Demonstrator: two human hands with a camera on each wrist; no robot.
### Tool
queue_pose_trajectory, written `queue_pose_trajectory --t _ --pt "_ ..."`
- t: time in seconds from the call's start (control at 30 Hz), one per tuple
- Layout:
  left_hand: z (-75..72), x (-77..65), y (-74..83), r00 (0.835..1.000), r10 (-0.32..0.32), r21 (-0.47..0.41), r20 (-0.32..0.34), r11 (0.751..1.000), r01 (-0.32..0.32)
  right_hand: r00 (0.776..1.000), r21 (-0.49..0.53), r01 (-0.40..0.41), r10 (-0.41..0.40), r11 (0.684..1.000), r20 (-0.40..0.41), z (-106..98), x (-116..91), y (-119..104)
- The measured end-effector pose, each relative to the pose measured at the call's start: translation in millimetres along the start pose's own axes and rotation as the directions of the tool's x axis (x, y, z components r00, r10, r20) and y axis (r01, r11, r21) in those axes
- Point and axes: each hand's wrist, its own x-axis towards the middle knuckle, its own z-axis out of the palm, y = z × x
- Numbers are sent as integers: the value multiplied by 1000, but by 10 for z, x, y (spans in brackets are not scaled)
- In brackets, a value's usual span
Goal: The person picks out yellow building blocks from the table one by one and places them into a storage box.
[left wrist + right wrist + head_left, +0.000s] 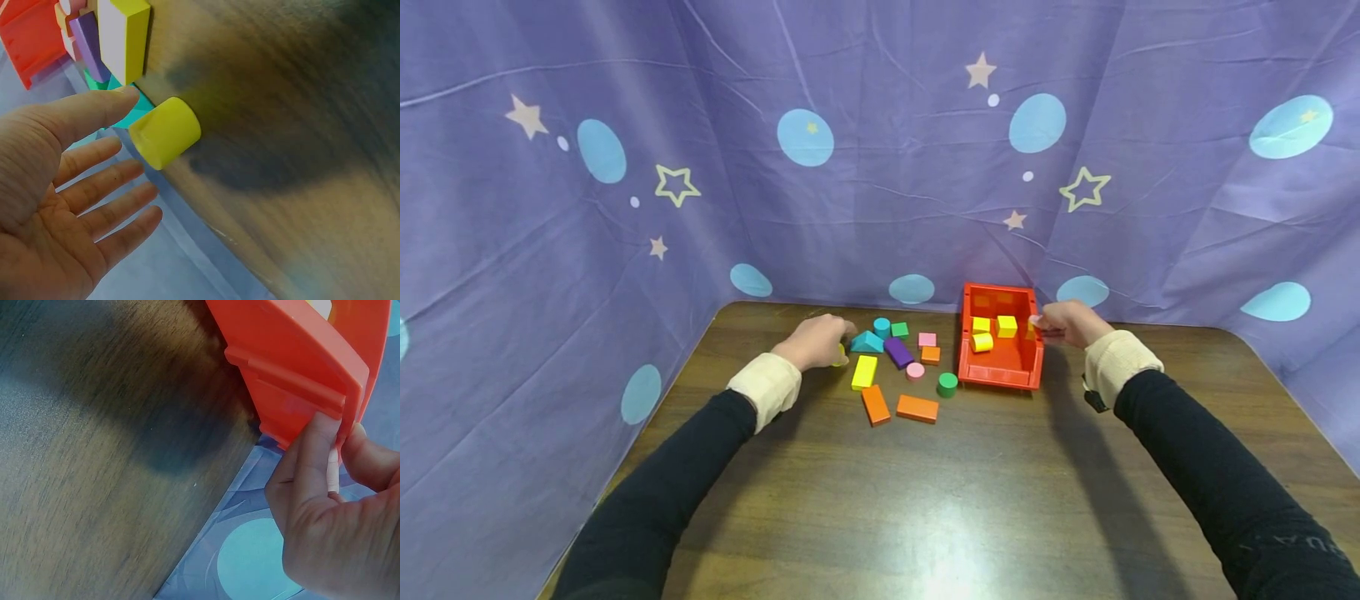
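My left hand (817, 342) reaches to the left end of a group of blocks. In the left wrist view its fingers are spread beside a yellow cylinder block (166, 132), with nothing gripped. A teal triangle block (867, 342) and a yellow rectangular block (864, 372) lie close by. My right hand (1072, 323) pinches the right side wall of a red plastic bin (1011, 373) between thumb and fingers, as the right wrist view (331, 506) also shows. Inside the bin sit several yellow blocks, among them a cube (1007, 326) and a cylinder (982, 342).
Between hand and bin lie a purple block (898, 352), a green cylinder (947, 385), pink pieces such as a round one (915, 371), and orange blocks, one (917, 409) nearest the front. A purple patterned cloth (880, 208) hangs behind the wooden table (880, 500).
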Motion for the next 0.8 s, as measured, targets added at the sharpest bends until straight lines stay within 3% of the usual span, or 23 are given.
queue_pose_trajectory --t 0.3,0.8 --pt "62 -22 -39 1000 4 -16 -17 1000 -4 1000 -12 -10 10 1000 1 1 -3 -5" --pt "168 -32 -52 1000 -17 9 21 1000 17 1000 -15 -9 9 1000 15 0 2 -4"
